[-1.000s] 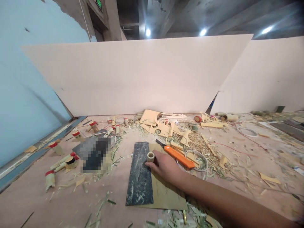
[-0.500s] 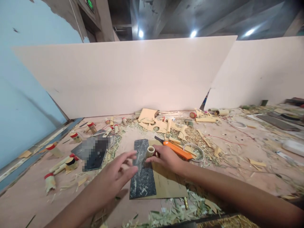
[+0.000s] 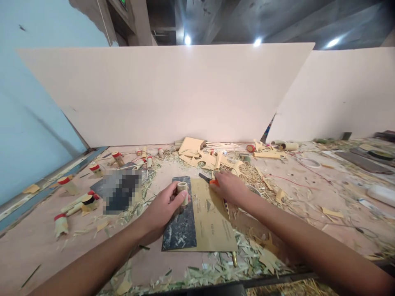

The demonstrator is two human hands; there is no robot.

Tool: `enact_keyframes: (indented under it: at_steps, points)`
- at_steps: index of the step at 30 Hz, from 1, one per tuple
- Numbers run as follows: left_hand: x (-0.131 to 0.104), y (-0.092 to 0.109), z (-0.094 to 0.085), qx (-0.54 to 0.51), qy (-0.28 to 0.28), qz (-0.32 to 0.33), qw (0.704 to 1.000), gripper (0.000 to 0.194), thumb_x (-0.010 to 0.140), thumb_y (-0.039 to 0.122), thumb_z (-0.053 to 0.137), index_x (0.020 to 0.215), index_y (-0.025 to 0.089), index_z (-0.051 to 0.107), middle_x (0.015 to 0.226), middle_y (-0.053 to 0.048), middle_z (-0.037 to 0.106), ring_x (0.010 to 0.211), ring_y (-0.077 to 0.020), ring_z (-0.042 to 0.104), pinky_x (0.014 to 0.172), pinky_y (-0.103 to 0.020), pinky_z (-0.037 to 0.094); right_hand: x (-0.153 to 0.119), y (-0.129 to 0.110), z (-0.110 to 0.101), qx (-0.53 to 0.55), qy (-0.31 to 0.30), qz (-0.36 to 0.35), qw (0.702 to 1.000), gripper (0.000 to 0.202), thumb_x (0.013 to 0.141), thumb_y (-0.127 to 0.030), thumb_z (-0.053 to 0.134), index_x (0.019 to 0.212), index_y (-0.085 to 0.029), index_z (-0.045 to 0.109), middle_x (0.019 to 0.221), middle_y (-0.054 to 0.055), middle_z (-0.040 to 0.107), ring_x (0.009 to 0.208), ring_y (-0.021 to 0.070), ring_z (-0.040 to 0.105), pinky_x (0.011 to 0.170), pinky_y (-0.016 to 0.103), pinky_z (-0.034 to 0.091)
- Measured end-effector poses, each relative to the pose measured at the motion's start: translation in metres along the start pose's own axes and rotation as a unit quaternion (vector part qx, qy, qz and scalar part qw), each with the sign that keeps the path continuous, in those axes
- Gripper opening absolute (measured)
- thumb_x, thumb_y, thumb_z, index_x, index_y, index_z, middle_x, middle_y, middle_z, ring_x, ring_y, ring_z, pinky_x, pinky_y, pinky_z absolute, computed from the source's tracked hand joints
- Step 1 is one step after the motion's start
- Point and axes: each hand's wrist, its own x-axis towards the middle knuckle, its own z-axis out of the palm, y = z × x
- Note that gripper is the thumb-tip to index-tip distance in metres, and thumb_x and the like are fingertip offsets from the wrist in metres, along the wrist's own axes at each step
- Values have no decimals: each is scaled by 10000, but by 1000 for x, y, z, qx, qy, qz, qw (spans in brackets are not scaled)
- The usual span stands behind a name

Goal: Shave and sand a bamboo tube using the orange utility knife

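Note:
My left hand (image 3: 162,207) is closed around a short bamboo tube (image 3: 182,187), which stands upright with its open end up. Beneath it lies a sheet of sandpaper (image 3: 180,236), its dark gritty part on the left dusted white and its tan printed backing showing on the right. Just past the sheet's upper right edge, my right hand (image 3: 231,187) grips an orange utility knife (image 3: 213,182). The knife's dark blade (image 3: 203,177) points up and left; most of its handle is covered by my hand.
Several bamboo pieces with red ends, such as one bamboo figure (image 3: 61,224), stand or lie on the left around a dark flat slab (image 3: 119,195), partly pixelated. Yellow sheet scraps (image 3: 191,147) and thin sticks (image 3: 224,147) lie at the back before a white board (image 3: 173,94). Shavings (image 3: 216,273) litter the front.
The bamboo tube has passed from my right hand to my left, which has closed on it. My right hand has moved up and right onto the utility knife.

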Motion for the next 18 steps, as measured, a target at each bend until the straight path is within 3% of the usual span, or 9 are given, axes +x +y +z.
enact_keyframes:
  at_steps: [4, 7, 12, 18]
  points:
    - [-1, -4, 6, -82, -27, -40, 996, 298, 1017, 518, 529, 980, 223, 521, 885, -2, 579, 745, -166, 626, 676, -282, 498, 1, 9, 0, -48, -25, 18, 998, 233, 961, -360, 621, 998, -135, 663, 1066, 201, 714, 989, 328, 699, 779, 346, 471]
    - [-4, -4, 6, -107, -33, -74, 991, 223, 1013, 446, 545, 1062, 231, 519, 885, 12, 545, 675, -123, 578, 600, -237, 452, 0, 8, 0, -53, -18, 15, 998, 228, 982, -369, 593, 986, -146, 638, 1069, 193, 715, 964, 320, 709, 728, 326, 447]
    - [-4, -6, 5, -156, -39, -92, 983, 268, 937, 315, 643, 1145, 258, 484, 942, 8, 579, 746, -134, 604, 630, -236, 456, -4, -5, -3, -13, 14, 15, 1000, 338, 1081, -446, 407, 1212, -158, 527, 895, 120, 737, 786, 272, 715, 646, 302, 410]
    - [3, -15, 0, -164, -36, -98, 981, 299, 921, 331, 671, 1128, 224, 484, 856, 8, 615, 721, -141, 599, 621, -245, 426, -21, -20, 0, 90, 42, -146, 984, 380, 1098, -472, 367, 1341, -210, 497, 1055, 91, 729, 847, 232, 699, 732, 297, 466]
